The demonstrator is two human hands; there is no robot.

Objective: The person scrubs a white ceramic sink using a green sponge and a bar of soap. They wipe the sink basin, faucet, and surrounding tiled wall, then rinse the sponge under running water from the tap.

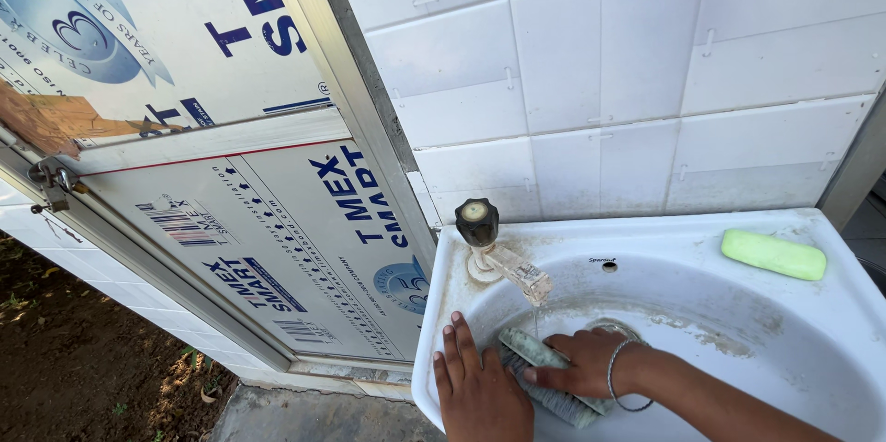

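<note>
A white wall-mounted basin point(812, 331) with brown stains fills the lower right. My left hand point(480, 391) lies flat, fingers apart, on the basin's inner left wall. My right hand point(586, 364), with a thin bangle on the wrist, presses a grey-green scrubbing pad point(544, 377) against the bottom of the bowl beside the drain point(614, 327). A tap point(503, 253) with a black knob and clear spout stands at the basin's back left, and a thin stream of water falls from it just above the pad.
A green bar of soap point(773, 254) lies on the basin's right rim. White wall tiles point(646, 64) rise behind. A printed panel door in a metal frame point(212, 184) stands to the left, with bare soil point(74, 359) below it.
</note>
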